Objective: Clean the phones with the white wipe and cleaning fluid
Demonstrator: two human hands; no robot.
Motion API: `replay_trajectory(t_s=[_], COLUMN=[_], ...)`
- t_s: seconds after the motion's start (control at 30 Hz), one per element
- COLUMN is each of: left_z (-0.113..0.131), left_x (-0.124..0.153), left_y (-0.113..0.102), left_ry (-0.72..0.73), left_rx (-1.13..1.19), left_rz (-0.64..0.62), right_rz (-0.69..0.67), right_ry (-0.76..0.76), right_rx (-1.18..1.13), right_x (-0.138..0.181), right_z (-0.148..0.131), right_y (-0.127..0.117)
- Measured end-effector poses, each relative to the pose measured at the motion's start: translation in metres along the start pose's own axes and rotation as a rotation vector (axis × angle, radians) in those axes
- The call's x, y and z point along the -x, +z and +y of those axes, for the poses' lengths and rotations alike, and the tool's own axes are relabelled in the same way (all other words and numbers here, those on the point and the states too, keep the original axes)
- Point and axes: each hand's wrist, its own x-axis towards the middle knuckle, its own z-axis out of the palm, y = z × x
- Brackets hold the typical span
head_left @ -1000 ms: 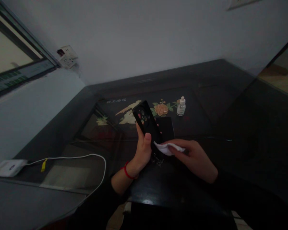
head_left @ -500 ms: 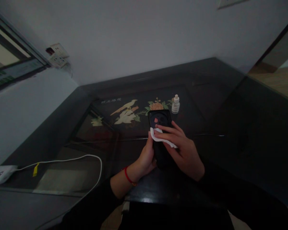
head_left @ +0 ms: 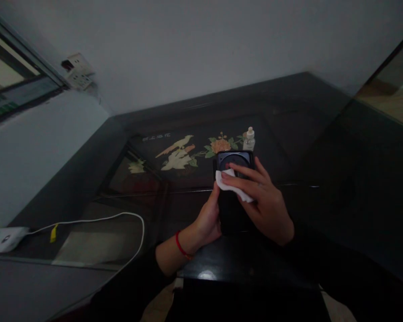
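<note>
My left hand (head_left: 208, 219) grips a black phone (head_left: 234, 210) from its left edge and holds it upright over the dark table, camera end up. A red cord circles that wrist. My right hand (head_left: 263, 201) lies across the phone's upper half, fingers pressing a small white wipe (head_left: 231, 186) against it just below the round camera area.
A small clear dropper bottle (head_left: 249, 138) stands beyond the phone on the dark lacquered table (head_left: 289, 147) with a bird and flower inlay (head_left: 181, 154). A white cable (head_left: 97, 220) runs left to a white device (head_left: 3, 238). Wall sockets (head_left: 75, 71) sit by a window at upper left.
My left hand turned the phone from tilted left to upright. My right hand moved up from the phone's lower end and now presses the wipe near the camera area.
</note>
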Motion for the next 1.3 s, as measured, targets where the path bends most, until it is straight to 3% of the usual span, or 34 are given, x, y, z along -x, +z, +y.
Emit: replay_trajectory(t_s=[0.17, 0.3, 0.43, 0.53, 0.7, 0.83, 0.97, 1.13, 1.3], left_z=[0.015, 0.025, 0.023, 0.021, 0.023, 0.023, 0.021, 0.024, 0.028], left_x=[-0.003, -0.002, 0.0, -0.001, -0.004, -0.002, 0.004, 0.008, 0.009], left_y=[-0.002, 0.001, 0.001, 0.002, 0.004, 0.0, -0.004, -0.009, -0.011], left_ry=[-0.026, 0.107, 0.143, 0.087, 0.144, 0.017, -0.197, -0.29, -0.345], left_rx=[-0.016, -0.002, -0.016, -0.029, -0.043, -0.102, -0.173, -0.175, -0.241], left_rz=[0.034, -0.051, -0.09, -0.077, -0.057, 0.027, -0.115, -0.296, -0.288], right_rz=[-0.102, -0.16, -0.116, -0.158, -0.201, -0.021, 0.177, 0.025, -0.134], right_ry=[-0.166, -0.287, -0.265, -0.294, -0.346, -0.192, -0.103, -0.227, -0.3], right_rx=[-0.035, -0.128, -0.119, -0.131, -0.19, -0.04, 0.16, 0.199, 0.209], right_x=[0.011, 0.015, 0.013, 0.013, 0.012, 0.005, -0.003, -0.007, -0.006], right_z=[-0.012, -0.014, -0.01, -0.01, -0.008, 0.005, 0.025, 0.039, 0.047], right_y=[0.004, 0.003, 0.002, 0.003, 0.0, -0.016, -0.029, -0.026, -0.024])
